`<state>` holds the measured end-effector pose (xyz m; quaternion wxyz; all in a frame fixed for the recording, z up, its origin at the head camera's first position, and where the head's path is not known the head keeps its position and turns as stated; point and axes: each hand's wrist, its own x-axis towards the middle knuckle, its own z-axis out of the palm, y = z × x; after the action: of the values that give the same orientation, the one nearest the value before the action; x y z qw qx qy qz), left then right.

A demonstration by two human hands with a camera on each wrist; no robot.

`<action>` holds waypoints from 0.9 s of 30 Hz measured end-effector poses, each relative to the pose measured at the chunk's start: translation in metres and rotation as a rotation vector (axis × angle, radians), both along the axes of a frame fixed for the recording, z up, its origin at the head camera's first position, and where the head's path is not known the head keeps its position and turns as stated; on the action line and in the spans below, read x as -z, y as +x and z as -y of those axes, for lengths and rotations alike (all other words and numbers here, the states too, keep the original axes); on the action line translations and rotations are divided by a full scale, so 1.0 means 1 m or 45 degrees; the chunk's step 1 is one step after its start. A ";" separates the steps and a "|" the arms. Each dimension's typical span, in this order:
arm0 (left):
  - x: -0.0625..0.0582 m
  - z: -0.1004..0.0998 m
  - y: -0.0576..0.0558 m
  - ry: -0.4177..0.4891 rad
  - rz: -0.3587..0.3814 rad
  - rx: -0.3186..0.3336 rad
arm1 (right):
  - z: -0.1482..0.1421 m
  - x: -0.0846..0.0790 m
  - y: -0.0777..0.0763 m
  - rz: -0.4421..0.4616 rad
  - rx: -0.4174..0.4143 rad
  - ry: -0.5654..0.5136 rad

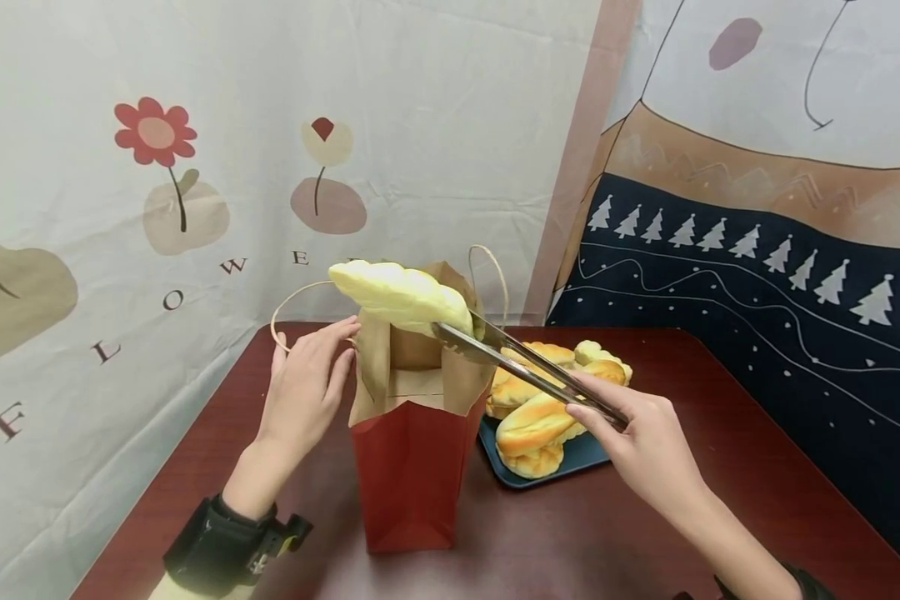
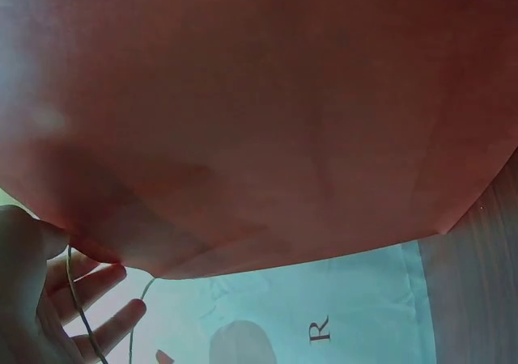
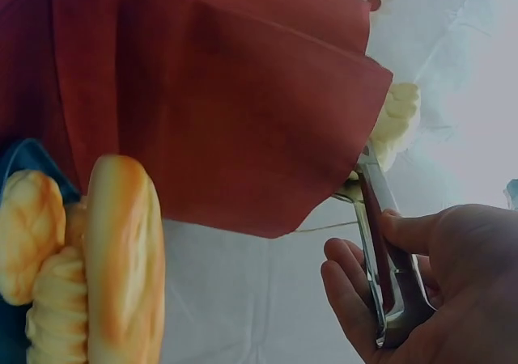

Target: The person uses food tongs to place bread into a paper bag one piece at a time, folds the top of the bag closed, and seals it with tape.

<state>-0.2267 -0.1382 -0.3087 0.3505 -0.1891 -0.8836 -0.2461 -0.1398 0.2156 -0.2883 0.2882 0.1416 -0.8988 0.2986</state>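
Note:
A red paper bag (image 1: 405,479) with a brown inside stands upright on the table, its mouth gaping. My left hand (image 1: 305,387) holds the bag's left rim; in the left wrist view the thumb and fingers (image 2: 105,332) are at the bag's edge, beside the cord handle (image 2: 77,299). My right hand (image 1: 648,446) grips metal tongs (image 1: 528,375) near their back end. Between the tongs' tips is a pale yellow braided bread (image 1: 401,293), above the bag's mouth. In the right wrist view the red bag side hides part of this bread (image 3: 398,121).
Right of the bag, partly behind it, a dark blue tray (image 1: 581,454) bears several breads (image 1: 536,421). Thin cord loops (image 1: 498,271) rise from the bag's rim. A printed cloth (image 1: 435,125) hangs behind the dark red table (image 1: 292,517).

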 end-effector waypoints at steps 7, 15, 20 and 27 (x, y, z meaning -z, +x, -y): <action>0.000 0.001 0.001 0.027 0.011 0.013 | -0.008 0.001 0.004 0.043 0.059 0.026; 0.001 -0.001 0.001 0.042 0.016 0.018 | -0.009 0.000 0.006 0.059 0.051 0.020; 0.001 -0.002 0.001 0.042 0.034 0.010 | -0.010 0.000 0.007 0.091 0.049 0.009; 0.000 -0.005 0.002 0.061 0.030 0.024 | -0.010 0.001 0.009 0.122 0.039 -0.015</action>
<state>-0.2245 -0.1334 -0.3082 0.3421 -0.1861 -0.8797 -0.2729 -0.1308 0.2261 -0.2894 0.2501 0.1115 -0.9118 0.3060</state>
